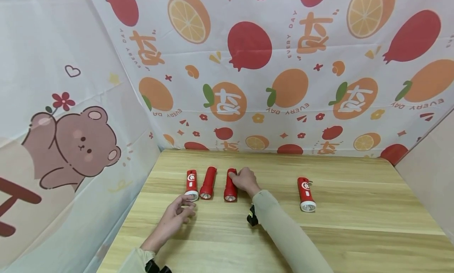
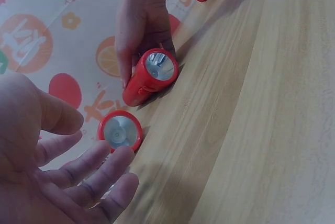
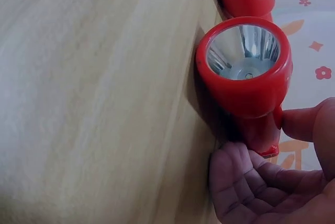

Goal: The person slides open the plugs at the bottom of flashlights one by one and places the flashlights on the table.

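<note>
Torch (image 1: 230,189) near the far edge of the desk (image 1: 213,241), pinched by right hand (image 1: 245,180); left hand (image 1: 173,216), fingers parted, beside white-rimmed torch (image 1: 191,184) nearest the left edge.

The setting looks booth-like and screened off: fruit-printed sheeting (image 1: 255,84) covers the upper middle and right, a bear-printed sheet (image 1: 83,143) hangs at left, behind a wood-grain worktop (image 1: 354,241).

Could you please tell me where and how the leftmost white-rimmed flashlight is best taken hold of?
Grip the white-rimmed flashlight by its narrow red body near the far end, probably bringing the left hand from above left: its wider head faces the person, and the all-red flashlight close on its right leaves more finger room at that end.
</note>
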Demonstrator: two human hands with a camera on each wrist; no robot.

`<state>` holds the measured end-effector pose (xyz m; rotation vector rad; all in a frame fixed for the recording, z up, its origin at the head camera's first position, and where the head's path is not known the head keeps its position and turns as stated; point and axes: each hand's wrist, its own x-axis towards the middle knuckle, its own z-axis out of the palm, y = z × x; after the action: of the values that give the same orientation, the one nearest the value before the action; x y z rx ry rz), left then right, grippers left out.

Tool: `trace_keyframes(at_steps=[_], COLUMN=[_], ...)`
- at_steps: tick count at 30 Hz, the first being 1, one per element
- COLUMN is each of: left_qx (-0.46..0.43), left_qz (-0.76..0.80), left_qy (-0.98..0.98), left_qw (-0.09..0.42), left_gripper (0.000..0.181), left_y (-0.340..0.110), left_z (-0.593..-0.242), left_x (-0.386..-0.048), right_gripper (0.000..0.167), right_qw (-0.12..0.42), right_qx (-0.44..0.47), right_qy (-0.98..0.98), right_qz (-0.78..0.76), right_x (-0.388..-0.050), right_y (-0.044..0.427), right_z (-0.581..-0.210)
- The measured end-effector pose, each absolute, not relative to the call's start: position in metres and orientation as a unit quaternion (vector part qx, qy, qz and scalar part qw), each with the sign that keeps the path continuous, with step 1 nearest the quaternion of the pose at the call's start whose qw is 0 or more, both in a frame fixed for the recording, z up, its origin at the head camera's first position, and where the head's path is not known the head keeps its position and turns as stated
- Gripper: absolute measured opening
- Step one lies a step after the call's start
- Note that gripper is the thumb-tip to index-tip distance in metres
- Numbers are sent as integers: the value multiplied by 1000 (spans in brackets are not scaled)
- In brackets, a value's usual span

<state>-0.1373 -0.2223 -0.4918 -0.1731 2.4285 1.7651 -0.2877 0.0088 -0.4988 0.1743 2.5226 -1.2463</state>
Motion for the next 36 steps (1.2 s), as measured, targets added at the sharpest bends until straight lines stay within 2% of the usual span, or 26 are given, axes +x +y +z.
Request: trace_keyframes(at_steps=[23, 30, 36], left_qx=[-50, -55, -45], left_qz=[591, 592, 594], left_qy=[802, 801, 800], left_qw=[70, 68, 71], left_gripper=[37, 36, 36], left_y=[-219, -219, -217], left_z=[-498, -498, -497], left_x=[-141, -141, -142], right_gripper=[37, 36, 43], right_qw=[124, 126, 146], right_qx=[45, 54, 71], right_qy=[899, 893, 878], right_qz=[-417, -428, -451], right_x=[-279, -278, -280], right_y=[-4, -6, -2], right_z=[-497, -497, -497])
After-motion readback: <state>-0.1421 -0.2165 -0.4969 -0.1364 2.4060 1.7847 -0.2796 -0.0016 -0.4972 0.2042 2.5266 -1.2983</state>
